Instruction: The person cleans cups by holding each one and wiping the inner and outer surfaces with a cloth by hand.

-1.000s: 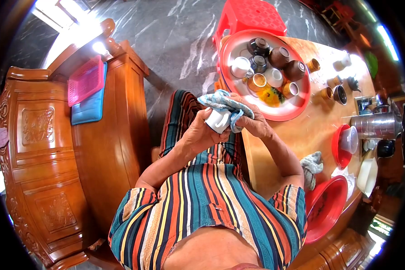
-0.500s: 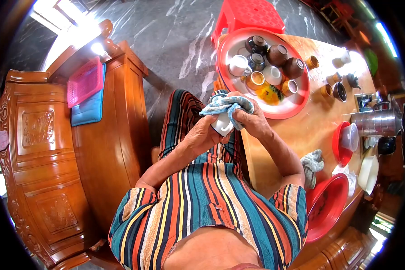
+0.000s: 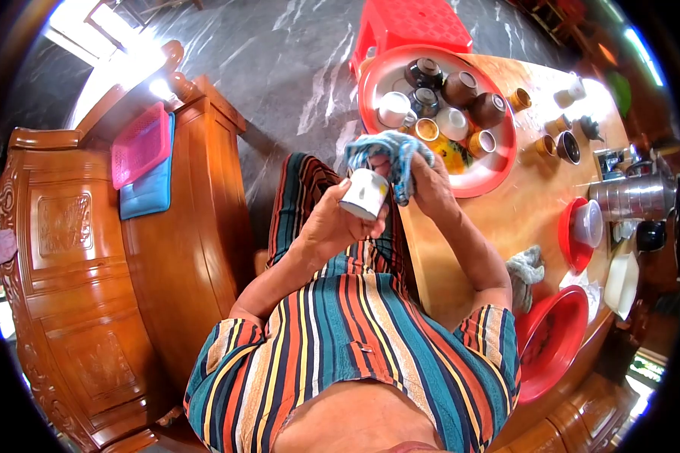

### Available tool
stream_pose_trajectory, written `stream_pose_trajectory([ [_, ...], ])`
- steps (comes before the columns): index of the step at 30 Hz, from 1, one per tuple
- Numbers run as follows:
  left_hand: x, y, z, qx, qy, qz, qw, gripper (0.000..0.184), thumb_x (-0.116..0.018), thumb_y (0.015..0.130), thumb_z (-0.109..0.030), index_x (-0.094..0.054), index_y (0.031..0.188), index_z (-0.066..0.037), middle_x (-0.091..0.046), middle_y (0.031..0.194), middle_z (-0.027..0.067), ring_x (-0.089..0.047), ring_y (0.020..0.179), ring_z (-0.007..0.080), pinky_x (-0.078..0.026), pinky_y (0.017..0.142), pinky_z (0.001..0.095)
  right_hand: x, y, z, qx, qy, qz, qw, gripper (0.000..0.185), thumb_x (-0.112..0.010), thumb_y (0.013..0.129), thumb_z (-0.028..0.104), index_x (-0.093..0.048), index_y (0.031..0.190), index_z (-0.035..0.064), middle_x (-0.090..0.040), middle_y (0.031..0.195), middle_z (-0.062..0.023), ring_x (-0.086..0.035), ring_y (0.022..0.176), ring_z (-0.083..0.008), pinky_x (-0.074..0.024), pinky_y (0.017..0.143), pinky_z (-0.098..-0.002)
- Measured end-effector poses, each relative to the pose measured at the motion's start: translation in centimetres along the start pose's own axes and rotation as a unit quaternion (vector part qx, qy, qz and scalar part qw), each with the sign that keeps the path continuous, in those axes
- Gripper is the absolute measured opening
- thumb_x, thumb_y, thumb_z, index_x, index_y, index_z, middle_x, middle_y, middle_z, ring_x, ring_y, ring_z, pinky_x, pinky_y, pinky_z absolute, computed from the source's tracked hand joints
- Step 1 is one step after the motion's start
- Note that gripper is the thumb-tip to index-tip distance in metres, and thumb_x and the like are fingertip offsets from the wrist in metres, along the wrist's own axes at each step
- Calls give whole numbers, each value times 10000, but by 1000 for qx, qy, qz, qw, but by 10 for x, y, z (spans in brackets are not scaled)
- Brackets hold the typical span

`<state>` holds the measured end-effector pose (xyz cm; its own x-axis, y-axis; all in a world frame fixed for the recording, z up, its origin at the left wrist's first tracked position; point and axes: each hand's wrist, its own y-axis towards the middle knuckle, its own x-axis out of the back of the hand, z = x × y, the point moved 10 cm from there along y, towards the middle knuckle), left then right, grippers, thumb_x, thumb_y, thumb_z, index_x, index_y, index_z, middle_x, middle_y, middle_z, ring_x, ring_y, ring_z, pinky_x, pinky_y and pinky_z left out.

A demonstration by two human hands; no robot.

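Note:
A white cup point(image 3: 365, 194) with a small yellow mark sits in my left hand point(image 3: 329, 220), whose fingers wrap round its side and base. My right hand point(image 3: 431, 186) grips a blue and white cloth point(image 3: 391, 153), which is bunched at the cup's far end. Part of the cloth hangs down beside the cup, and some of my right fingers are hidden by it. Just beyond my hands, a red-rimmed round tray point(image 3: 499, 171) on the table bears several cups, among them a brown cup point(image 3: 459, 89) and a white mug point(image 3: 395, 110).
The wooden table point(image 3: 461, 234) lies to my right, with a metal pot point(image 3: 633, 198), a red basin point(image 3: 555, 351) and a grey cloth point(image 3: 526, 269). A red stool point(image 3: 423, 29) stands past the tray. On my left is a wooden bench point(image 3: 185, 189) with a pink basket point(image 3: 142, 145).
The cloth has lifted off the cup's side and shifted to its far end. More of the white cup shows in my left hand, and my right hand has moved slightly right.

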<state>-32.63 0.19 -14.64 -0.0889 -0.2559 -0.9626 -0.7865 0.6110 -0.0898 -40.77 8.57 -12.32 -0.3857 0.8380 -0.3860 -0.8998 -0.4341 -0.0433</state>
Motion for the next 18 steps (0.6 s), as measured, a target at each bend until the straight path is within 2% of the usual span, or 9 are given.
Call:
stream_pose_trajectory([
  [1, 1, -2, -10, -42, 4, -51, 998, 485, -501, 932, -456, -496, 1240, -82, -630, 1022, 152, -634, 877, 273, -508, 740, 400, -5, 0, 13, 30, -31, -7, 999, 400, -428, 981, 247, -524, 1263, -19, -663, 1006, -81, -621, 864, -128, -497, 762, -256],
  [2, 1, -5, -21, -83, 6, -102, 991, 481, -489, 940, -462, -494, 1250, -94, -626, 1034, 152, -627, 909, 272, -498, 771, 403, -7, -1, 25, 67, -61, -26, 996, 422, -453, 967, 275, -526, 1267, -12, -658, 986, -79, -610, 824, -122, -488, 735, -248],
  [4, 16, -8, -33, -106, 14, -116, 987, 468, -483, 958, -437, -448, 1308, -128, -574, 1184, 103, -557, 1079, 249, -463, 858, 376, -11, -7, 31, 82, -180, 2, 980, 457, -499, 967, 297, -494, 1278, -39, -636, 1082, -96, -607, 933, -126, -487, 835, -269],
  [6, 21, -7, -42, -148, -25, -102, 983, 477, -539, 944, -388, -430, 1320, -115, -555, 1221, 76, -535, 1111, 235, -454, 880, 375, -27, -15, 35, 103, -230, 17, 968, 433, -525, 943, 223, -477, 1288, -35, -582, 1143, -97, -560, 1015, -134, -456, 876, -271],
  [7, 18, -5, -41, -145, -26, -102, 984, 477, -539, 944, -388, -430, 1320, -115, -555, 1221, 76, -535, 1111, 235, -454, 880, 375, -44, -25, 56, 284, -341, 30, 896, 429, -568, 879, 118, -475, 1272, -28, -525, 1180, -137, -527, 1062, -200, -434, 896, -305],
  [8, 20, -6, -42, -162, -14, -135, 977, 486, -570, 930, -353, -427, 1321, -102, -553, 1220, 67, -534, 1104, 219, -457, 878, 371, -50, -21, 47, 237, -453, 37, 859, 485, -629, 800, 90, -483, 1250, -19, -506, 1147, -185, -511, 1056, -302, -417, 902, -374],
  [10, 21, -7, -41, -180, -2, -168, 969, 499, -601, 917, -319, -423, 1322, -89, -551, 1219, 58, -532, 1097, 203, -461, 875, 368, -61, -25, 49, 287, -496, 23, 819, 517, -660, 732, 82, -504, 1217, -5, -508, 1058, -198, -512, 976, -375, -414, 862, -423],
  [14, 12, -3, -27, -113, 141, -84, 980, 472, -718, 821, -152, -443, 1193, -57, -545, 1079, 54, -561, 958, 140, -504, 782, 305, -62, -31, 56, 350, -567, -1, 746, 477, -686, 714, 119, -534, 1155, 18, -517, 983, -177, -520, 897, -370, -427, 792, -443],
  [18, 4, -18, -37, -92, 265, -107, 954, 442, -558, 924, -430, -473, 1123, -43, -547, 954, 50, -545, 897, 100, -483, 680, 249, -74, -37, 56, 396, -637, 27, 661, 371, -698, 699, 140, -561, 1029, 37, -528, 876, -125, -538, 774, -320, -441, 692, -432],
])
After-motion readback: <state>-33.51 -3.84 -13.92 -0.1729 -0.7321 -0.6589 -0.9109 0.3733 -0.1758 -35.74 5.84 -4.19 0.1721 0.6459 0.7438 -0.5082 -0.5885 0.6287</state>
